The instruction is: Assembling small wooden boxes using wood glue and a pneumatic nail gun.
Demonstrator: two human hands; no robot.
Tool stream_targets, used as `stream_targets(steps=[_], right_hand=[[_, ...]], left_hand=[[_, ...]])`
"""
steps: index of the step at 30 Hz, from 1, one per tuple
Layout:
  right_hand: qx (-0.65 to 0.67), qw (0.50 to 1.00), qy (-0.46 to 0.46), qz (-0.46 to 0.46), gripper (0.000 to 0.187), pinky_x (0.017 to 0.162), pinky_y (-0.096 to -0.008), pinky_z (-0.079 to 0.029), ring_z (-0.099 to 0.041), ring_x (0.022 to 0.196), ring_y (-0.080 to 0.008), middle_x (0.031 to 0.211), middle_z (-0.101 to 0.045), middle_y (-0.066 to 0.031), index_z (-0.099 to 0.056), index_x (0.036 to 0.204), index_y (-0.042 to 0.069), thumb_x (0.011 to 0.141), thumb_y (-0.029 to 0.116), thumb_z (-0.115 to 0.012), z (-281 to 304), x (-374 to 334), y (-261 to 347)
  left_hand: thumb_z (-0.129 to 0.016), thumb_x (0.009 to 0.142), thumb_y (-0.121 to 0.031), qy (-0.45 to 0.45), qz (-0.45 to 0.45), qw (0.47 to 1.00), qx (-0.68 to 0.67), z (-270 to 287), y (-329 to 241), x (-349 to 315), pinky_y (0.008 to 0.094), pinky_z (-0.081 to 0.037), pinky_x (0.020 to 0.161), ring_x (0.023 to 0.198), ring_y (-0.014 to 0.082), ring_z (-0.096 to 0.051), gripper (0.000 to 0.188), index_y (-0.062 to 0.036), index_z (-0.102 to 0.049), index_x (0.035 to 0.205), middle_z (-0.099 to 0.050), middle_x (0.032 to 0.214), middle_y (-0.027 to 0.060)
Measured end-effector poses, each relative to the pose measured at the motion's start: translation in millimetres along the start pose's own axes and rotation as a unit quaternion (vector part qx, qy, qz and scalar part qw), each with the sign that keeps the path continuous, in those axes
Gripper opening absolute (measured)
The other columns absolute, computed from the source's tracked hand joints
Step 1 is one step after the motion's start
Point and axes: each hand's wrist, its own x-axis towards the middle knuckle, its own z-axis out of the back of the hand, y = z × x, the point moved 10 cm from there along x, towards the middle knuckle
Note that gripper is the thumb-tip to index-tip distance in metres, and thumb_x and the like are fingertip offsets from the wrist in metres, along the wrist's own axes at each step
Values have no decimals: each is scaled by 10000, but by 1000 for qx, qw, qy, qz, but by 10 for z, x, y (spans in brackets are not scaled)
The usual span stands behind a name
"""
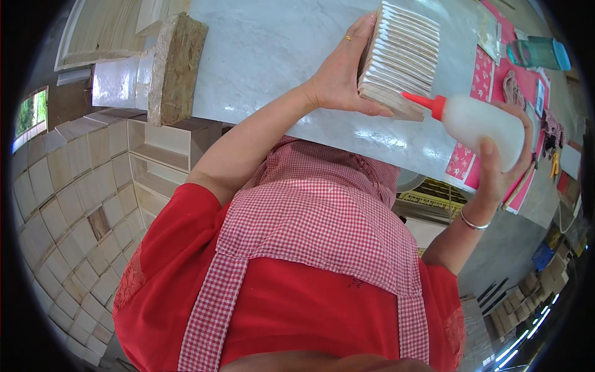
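Note:
My left hand (342,73) is closed around the side of a stack of thin wooden boards (406,53) at the table's near edge, its thumb along the near side. White glue lies in beads along the boards' upper edges, thickest at their left ends. In my right hand (494,180) is a white squeeze glue bottle (480,129) with a red nozzle, tipped to the left. The nozzle's tip is at the near corner of the stack; whether it touches the wood I cannot tell.
A tape-wrapped wooden block (178,68) stands on the glossy table (266,43) at left, beside pale wooden boards (102,31). Many wooden boxes (77,186) are piled lower left. At right lie pink patterned sheets (462,162), a teal bottle (536,54) and a coil of cord (513,88).

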Motion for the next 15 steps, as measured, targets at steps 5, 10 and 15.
stream_targets(steps=[5, 10, 15], right_hand=[[-28, 999, -20, -9, 624, 887, -356, -509, -626, 1004, -239, 1102, -628, -159, -525, 1202, -30, 761, 321, -793, 331, -129, -20], [11, 999, -38, 2, 640, 888, -367, -513, -629, 1007, -253, 1105, -627, -164, -520, 1205, -32, 765, 347, -789, 245, -158, 25], [71, 997, -10, 14, 636, 876, -362, -518, -632, 998, -246, 1101, -628, -161, -518, 1203, -29, 755, 320, -802, -290, -35, 104]], left_hand=[[-920, 502, -529, -5, -7, 1000, 22, 24, -23, 4, 441, -251, 1184, 1444, 407, -219, 1465, 1, -30, 1538, -199, 1558, 238], [-921, 500, -525, -3, -14, 1000, 4, 24, -64, 36, 440, -248, 1185, 1441, 410, -223, 1466, 2, -30, 1537, -202, 1555, 242], [-922, 502, -521, -8, -8, 1000, 9, 24, -39, 14, 444, -252, 1183, 1442, 411, -223, 1463, 1, -30, 1537, -209, 1553, 239]])
